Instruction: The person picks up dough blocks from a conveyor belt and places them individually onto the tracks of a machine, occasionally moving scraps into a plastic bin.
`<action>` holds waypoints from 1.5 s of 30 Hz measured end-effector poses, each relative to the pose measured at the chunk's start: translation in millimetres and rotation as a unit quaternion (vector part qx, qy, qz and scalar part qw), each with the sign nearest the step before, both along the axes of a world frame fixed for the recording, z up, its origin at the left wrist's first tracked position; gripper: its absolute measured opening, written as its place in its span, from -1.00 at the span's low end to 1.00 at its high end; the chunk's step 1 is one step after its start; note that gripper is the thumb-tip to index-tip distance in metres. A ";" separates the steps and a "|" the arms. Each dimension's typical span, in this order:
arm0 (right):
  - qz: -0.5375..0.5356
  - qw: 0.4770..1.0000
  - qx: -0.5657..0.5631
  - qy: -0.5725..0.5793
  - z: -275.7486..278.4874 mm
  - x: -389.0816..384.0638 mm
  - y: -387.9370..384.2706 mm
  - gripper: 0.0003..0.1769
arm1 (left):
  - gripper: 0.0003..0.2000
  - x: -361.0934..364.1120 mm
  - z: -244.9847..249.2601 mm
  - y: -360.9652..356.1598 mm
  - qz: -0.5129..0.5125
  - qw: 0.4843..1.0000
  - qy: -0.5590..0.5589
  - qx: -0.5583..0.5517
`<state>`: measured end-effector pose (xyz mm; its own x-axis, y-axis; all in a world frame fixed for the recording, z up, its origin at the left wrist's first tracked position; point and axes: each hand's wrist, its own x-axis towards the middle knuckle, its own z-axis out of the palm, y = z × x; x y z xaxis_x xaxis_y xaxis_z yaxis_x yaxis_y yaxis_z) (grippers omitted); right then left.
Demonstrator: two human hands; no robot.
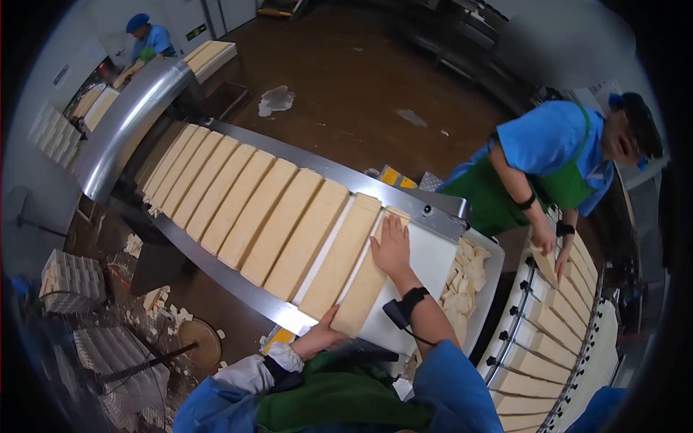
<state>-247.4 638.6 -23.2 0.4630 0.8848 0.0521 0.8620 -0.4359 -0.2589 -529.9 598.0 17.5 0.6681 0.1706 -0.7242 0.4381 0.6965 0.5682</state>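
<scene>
A long stack of pale dough sheets lies on the white conveyor belt, last in a row of similar stacks. My right hand rests on its far part, fingers stretched out flat over the top and thumb along the left side. At the near end my left hand grips the stack, its thumb up beside the edge; some of its fingers are hidden. Just left of it lies another dough stack, apart from my held one by a strip of belt.
A tub of dough scraps stands at the belt's end. To the right, a co-worker handles dough pieces on a second conveyor. Another person works at back left. Plastic crates stand lower left.
</scene>
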 end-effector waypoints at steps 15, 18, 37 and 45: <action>-0.201 0.971 -0.110 -0.067 46.5 54.2 -42.5 -0.25 | -0.06 38.4 2.2 -7.5 -0.140 0.948 0.078 0.274; -0.246 0.959 -0.138 -0.043 50.1 76.2 -104.3 -0.17 | -0.11 43.4 -13.3 -7.8 -0.163 0.872 0.032 0.461; -0.308 0.951 -0.036 0.019 119.8 -4.8 -338.7 -0.19 | -0.31 123.3 24.3 -65.1 -0.223 0.745 0.000 0.629; -0.356 0.923 0.048 0.135 176.3 152.9 -501.2 0.06 | -0.26 281.5 105.8 -169.9 -0.221 0.702 -0.146 0.662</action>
